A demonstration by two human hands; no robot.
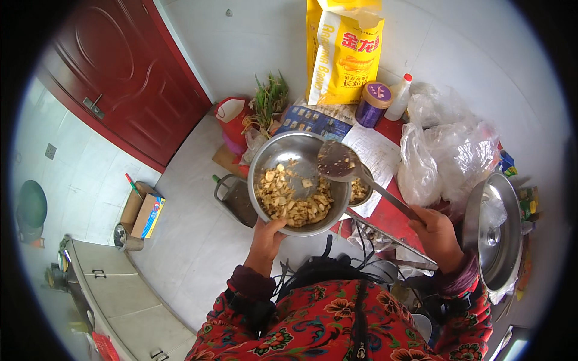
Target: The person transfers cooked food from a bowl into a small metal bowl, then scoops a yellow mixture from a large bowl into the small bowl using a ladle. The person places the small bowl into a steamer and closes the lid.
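Observation:
My left hand [267,239] grips the near rim of a stainless steel bowl [293,153], thumb over the edge. Browned, chopped food pieces [295,205], possibly scrambled egg, lie along its left and near sides. In my right hand [437,234] is the handle of a cooking spatula [338,161]. Its broad dark blade, with bits of food stuck to it, hangs over the bowl's right rim. Beneath the spatula, a second, smaller bowl [371,192] holds similar pieces; the steel bowl and the blade hide much of it.
A red table [408,230] carries papers [370,153], a purple canister [374,104], a yellow sack [345,58], a bottle [398,99] and plastic bags [451,158]. A large steel basin [472,234] stands right. A dustpan [235,198] and green onions [269,99] are at left, beyond them a red door [131,81].

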